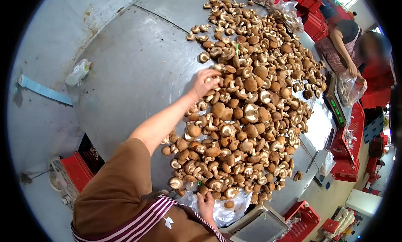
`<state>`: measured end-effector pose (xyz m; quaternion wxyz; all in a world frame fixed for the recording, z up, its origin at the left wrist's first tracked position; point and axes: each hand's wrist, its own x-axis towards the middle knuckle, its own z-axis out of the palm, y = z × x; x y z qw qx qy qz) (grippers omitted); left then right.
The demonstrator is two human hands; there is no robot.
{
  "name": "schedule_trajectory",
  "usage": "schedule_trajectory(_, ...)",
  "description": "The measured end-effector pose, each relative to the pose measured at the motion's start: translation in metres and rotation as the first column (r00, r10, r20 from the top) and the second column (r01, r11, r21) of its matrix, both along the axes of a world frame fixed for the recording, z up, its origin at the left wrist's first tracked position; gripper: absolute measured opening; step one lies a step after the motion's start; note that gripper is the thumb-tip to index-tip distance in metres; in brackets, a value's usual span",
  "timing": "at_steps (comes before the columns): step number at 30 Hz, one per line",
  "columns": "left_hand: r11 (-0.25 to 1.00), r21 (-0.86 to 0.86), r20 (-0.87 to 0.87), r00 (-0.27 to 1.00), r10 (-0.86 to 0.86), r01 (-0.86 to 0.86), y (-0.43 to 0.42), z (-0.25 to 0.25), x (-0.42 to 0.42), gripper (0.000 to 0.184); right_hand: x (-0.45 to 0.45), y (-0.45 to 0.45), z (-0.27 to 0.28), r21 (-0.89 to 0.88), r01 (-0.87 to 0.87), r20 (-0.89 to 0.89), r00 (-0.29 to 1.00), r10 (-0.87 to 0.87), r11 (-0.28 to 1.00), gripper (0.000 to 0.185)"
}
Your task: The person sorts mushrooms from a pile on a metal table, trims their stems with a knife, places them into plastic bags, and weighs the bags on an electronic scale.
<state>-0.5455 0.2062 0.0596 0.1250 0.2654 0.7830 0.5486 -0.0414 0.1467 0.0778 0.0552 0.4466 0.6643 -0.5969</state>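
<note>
Heap of shiitake mushrooms [251,113] spread over the metal tabletop [125,53], its long axis running from the person's near edge to the far end, w/ a slight lean. Indiv. shiitake point every which way: some caps up, others gills up, stems sticking out at mixed angles.

Left grip [207,82], arm stretched out, is at the heap's left edge, approx. midway along; fingers curled over a few shiitake, but can't tell if they're clamped on any.

Right grip [205,204] is close to the body, fingers bent, at the edge of a clear plastic bag [236,212]; a shiitake sits right at the fingertips. Can't tell whether the fingers are together on film or mushroom. Bag lies at the near end of the heap, beside a scale [259,229]; one loose shiitake [229,204] shows against it, in or on unclear.

Across the tabletop, a co-worker [337,49] handles another bag [349,89] at a digital scale [336,110].
</note>
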Motion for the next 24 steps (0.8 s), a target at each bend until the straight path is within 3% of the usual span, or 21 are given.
schedule_trajectory(1, 0.997, -0.068, 0.054, 0.998, -0.018, 0.022, 0.001, 0.017, 0.022, 0.039, 0.003, -0.001, -0.009, 0.003, -0.009, -0.024, 1.000, 0.009, 1.000, 0.017)
schedule_trajectory(4, 0.974, -0.212, -0.097, 0.990, -0.104, 0.081, 0.009, 0.028, 0.075, 0.041, -0.001, -0.001, -0.001, -0.005, 0.005, -0.094, 0.996, -0.006, 1.000, 0.020)
schedule_trajectory(7, 0.989, 0.001, -0.157, 0.977, -0.143, 0.145, 0.007, 0.027, 0.110, 0.037, 0.005, -0.003, -0.010, 0.052, -0.021, -0.079, 0.997, 0.025, 0.998, 0.019)
schedule_trajectory(10, 0.945, -0.147, -0.274, 0.906, -0.323, 0.292, 0.002, 0.052, 0.154, 0.036, -0.003, -0.002, 0.002, 0.073, -0.008, -0.112, 0.994, 0.016, 0.997, 0.018)
schedule_trajectory(12, 0.898, -0.091, -0.390, 0.815, -0.430, 0.431, -0.004, 0.067, 0.181, 0.034, -0.003, -0.002, 0.002, 0.032, 0.021, -0.116, 0.993, -0.018, 0.999, 0.019)
schedule_trajectory(15, 0.823, -0.214, -0.363, 0.739, -0.567, 0.526, -0.023, 0.092, 0.221, 0.037, 0.006, -0.004, -0.019, 0.067, 0.026, -0.194, 0.981, -0.013, 0.997, 0.020)
schedule_trajectory(16, 0.815, -0.222, -0.440, 0.691, -0.574, 0.536, -0.033, 0.105, 0.231, 0.037, 0.009, -0.005, -0.029, 0.072, 0.034, -0.229, 0.973, -0.017, 0.997, 0.019)
schedule_trajectory(18, 0.846, -0.124, -0.487, 0.711, -0.508, 0.519, -0.052, 0.116, 0.243, 0.034, 0.009, -0.005, -0.019, -0.029, 0.094, -0.211, 0.973, -0.098, 0.995, 0.019)
schedule_trajectory(20, 0.925, -0.019, -0.419, 0.837, -0.353, 0.380, -0.081, 0.119, 0.241, 0.031, 0.017, -0.007, -0.012, -0.047, 0.134, -0.228, 0.963, -0.141, 0.990, 0.016)
schedule_trajectory(21, 0.966, -0.093, -0.354, 0.899, -0.259, 0.242, -0.095, 0.126, 0.236, 0.032, 0.019, -0.009, -0.003, -0.120, 0.161, -0.252, 0.949, -0.187, 0.980, 0.013)
schedule_trajectory(22, 0.989, -0.114, -0.461, 0.877, -0.136, 0.093, -0.118, 0.106, 0.220, 0.030, 0.022, -0.010, 0.005, -0.120, 0.173, -0.249, 0.948, -0.198, 0.978, 0.013)
schedule_trajectory(23, 0.975, -0.178, -0.534, 0.845, 0.017, -0.133, -0.134, 0.088, 0.210, 0.031, 0.027, -0.012, 0.015, -0.142, 0.187, -0.261, 0.940, -0.219, 0.972, 0.011)
schedule_trajectory(24, 0.915, -0.273, -0.484, 0.864, 0.137, -0.298, -0.151, 0.072, 0.204, 0.044, 0.031, -0.015, 0.023, -0.165, 0.198, -0.271, 0.933, -0.238, 0.966, 0.010)
